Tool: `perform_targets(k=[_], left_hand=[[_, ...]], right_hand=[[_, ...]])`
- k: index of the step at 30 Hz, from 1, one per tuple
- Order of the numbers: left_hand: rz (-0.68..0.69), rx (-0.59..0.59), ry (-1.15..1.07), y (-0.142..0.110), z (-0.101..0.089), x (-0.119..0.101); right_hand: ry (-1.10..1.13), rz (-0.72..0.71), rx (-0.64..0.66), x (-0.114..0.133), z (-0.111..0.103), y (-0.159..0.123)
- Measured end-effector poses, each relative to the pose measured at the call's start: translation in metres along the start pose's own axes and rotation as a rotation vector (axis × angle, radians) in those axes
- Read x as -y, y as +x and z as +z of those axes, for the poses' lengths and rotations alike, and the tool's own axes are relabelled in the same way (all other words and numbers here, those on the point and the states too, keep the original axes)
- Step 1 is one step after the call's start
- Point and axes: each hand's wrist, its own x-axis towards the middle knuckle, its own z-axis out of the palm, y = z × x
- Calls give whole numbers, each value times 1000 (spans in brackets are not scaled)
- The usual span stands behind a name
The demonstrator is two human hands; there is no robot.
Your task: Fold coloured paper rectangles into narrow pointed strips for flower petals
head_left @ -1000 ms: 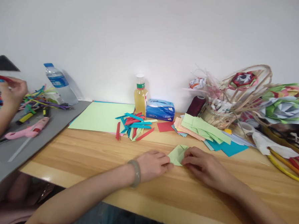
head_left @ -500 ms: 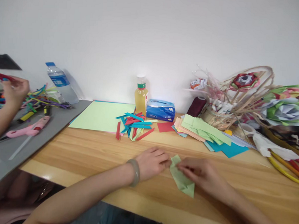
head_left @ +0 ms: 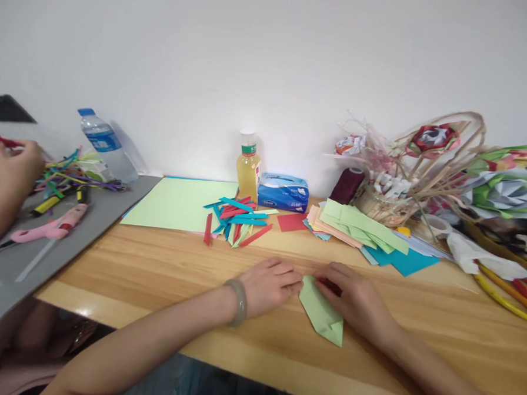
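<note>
A folded piece of light green paper (head_left: 321, 314) lies slanted on the wooden table, one pointed corner toward me. My left hand (head_left: 271, 287), with a greyish bangle at the wrist, rests on the tabletop, its closed fingertips at the paper's upper left corner. My right hand (head_left: 351, 297) has its fingers curled over the paper's upper right edge, pressing along it. The right fingertips are partly hidden behind the hand. Beyond my hands lies a pile of green paper sheets (head_left: 362, 221), with peach and blue sheets under it.
Folded red and blue paper strips (head_left: 240, 220) lie ahead, near a juice bottle (head_left: 248, 170) and a tissue pack (head_left: 283, 194). A basket of sticks (head_left: 387, 201) and paper flowers stand right. At left are a pink glue gun (head_left: 52, 227), a water bottle (head_left: 105, 145) and another person's hand (head_left: 18, 164).
The green paper has turned, so its length now slants toward me. My right hand has shifted from pinching its side to pressing along its upper edge. My left hand stays nearly in place.
</note>
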Motion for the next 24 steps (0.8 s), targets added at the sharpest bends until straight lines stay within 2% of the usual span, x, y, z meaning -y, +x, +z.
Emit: perform_targets(k=[5, 10, 12, 17, 22, 24], left_hand=[[-57, 12, -50, 1, -3, -3], [-357, 51, -174, 10, -12, -17], [-435, 76, -182, 14, -14, -22], [-407, 101, -140, 18, -11, -25], [-441, 31, -90, 15, -7, -27], [-415, -15, -51, 14, -5, -28]], right_hand=[[-86, -100, -29, 0, 3, -4], [-189, -116, -61, 3, 9, -5], [-210, -119, -70, 3, 11, -5], [-202, -123, -93, 3, 13, -6], [-217, -137, -116, 4, 11, -5], [-228, -138, -112, 5, 10, -4]])
